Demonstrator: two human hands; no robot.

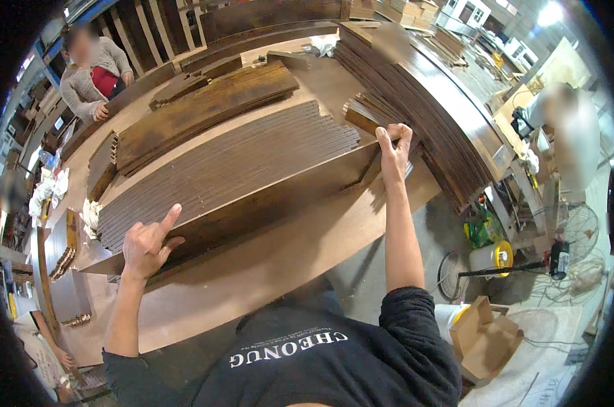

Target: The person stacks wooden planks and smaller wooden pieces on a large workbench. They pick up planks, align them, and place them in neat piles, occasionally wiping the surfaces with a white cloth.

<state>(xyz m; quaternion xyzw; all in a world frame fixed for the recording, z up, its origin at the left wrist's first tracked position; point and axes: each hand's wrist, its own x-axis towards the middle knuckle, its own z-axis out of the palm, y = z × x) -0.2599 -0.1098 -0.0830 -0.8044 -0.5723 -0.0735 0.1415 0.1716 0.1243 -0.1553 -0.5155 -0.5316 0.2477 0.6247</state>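
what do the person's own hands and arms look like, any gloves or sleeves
The left hand and right hand are bare, with no gloves, rings or watch visible. Both forearms are uncovered up to about the elbow, where black sleeves begin, the right one bunched. The black top has white lettering printed on it.

A tan counter [273,303] fills the middle of a workshop with a grey floor [432,227]. To its right stand a wire-caged fan [570,230], a white and yellow bucket [484,258] and an open cardboard box [480,339]. Blue metal framing [51,51] shows upper left; upper right, a bright light [549,13] glares near white framed panels [471,11], possibly windows.
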